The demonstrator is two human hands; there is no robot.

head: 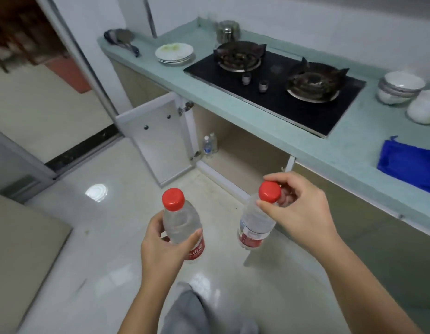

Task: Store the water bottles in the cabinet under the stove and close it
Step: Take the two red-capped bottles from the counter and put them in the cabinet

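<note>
My left hand (161, 242) grips the body of a clear water bottle (181, 220) with a red cap and red label, held upright. My right hand (298, 208) pinches the neck of a second red-capped water bottle (255, 222), which hangs below the fingers. Both are held above the floor in front of the cabinet under the stove (243, 150). Its left door (156, 138) stands swung wide open. Two small water bottles (209, 145) stand inside at the cabinet's left front corner. The black two-burner gas stove (276, 90) sits on the counter above.
The pale green counter (233, 109) carries stacked plates (174, 53), a metal pot (227, 31), white bowls (399, 89) and a blue cloth (409, 162). My grey trouser leg (192, 309) shows at the bottom over a glossy tiled floor. A sliding door frame (72, 44) stands on the left.
</note>
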